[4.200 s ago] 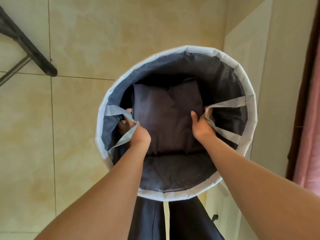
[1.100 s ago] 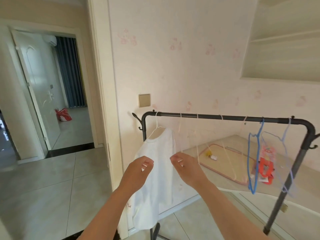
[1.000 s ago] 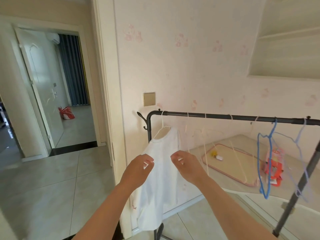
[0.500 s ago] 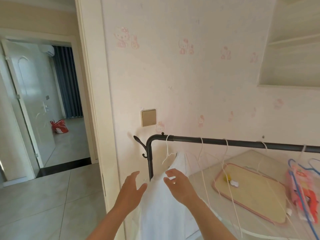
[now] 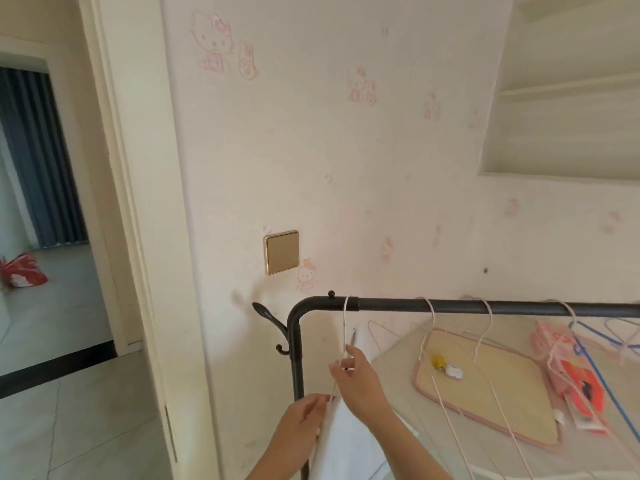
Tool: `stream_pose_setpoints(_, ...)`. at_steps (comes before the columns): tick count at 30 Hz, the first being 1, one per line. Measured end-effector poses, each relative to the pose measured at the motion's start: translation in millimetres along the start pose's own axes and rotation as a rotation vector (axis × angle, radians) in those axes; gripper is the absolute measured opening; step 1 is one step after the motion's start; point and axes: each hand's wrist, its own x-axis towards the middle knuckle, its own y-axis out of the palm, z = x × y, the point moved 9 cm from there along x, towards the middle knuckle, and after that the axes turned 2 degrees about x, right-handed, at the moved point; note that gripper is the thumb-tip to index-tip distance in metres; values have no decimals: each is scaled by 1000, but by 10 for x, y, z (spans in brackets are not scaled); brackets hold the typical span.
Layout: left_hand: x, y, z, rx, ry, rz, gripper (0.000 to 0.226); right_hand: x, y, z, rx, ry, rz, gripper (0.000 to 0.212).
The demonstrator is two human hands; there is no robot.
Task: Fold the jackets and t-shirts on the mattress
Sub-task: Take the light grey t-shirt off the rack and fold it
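- Head view: a white t-shirt hangs on a white wire hanger, hooked over the left end of the black rack rail, right beside the rail's bend.
- The right hand has its fingers curled round the hanger's neck, just under the hook.
- The left hand lies lower, fingertips against the shirt's left shoulder edge. Whether it pinches the cloth or only touches it, I cannot tell.
- Further right along the rail hang bare wire hangers, then a blue hanger near the right end, with a pink and red packet beside it.
- Behind the rack, a pale platform carries a tan mat.
- Progress, as I judge it: this shirt is at the fetching step. It is on its hanger and on the rail, not yet lifted off, laid out or folded.
- No folded garment and no jacket shows here, so all the folding of this piece is left.
- What is done elsewhere cannot be judged from this view.
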Motion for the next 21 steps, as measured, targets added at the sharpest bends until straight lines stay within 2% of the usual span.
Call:
stream_pose_setpoints(4, 117, 132, -51, 29, 31, 134, 23, 75, 44, -14, 60, 58, -89, 49)
stream_pose_setpoints(8, 217, 207, -129, 102, 145, 226, 21, 107, -47, -49, 121, 95, -224, 26)
stream_pose_setpoints(13, 456, 76, -164, 204, 271, 137, 25, 69, -196, 6, 59, 24, -290, 13)
stream_pose_setpoints(17, 717, -67, -332, 210, 335, 55, 42, 55, -251, 52, 60, -2, -349, 18)
stream_pose_setpoints(21, 842, -54, -496, 213, 376, 86, 49, -35, -328, 129, 150, -29, -391, 20)
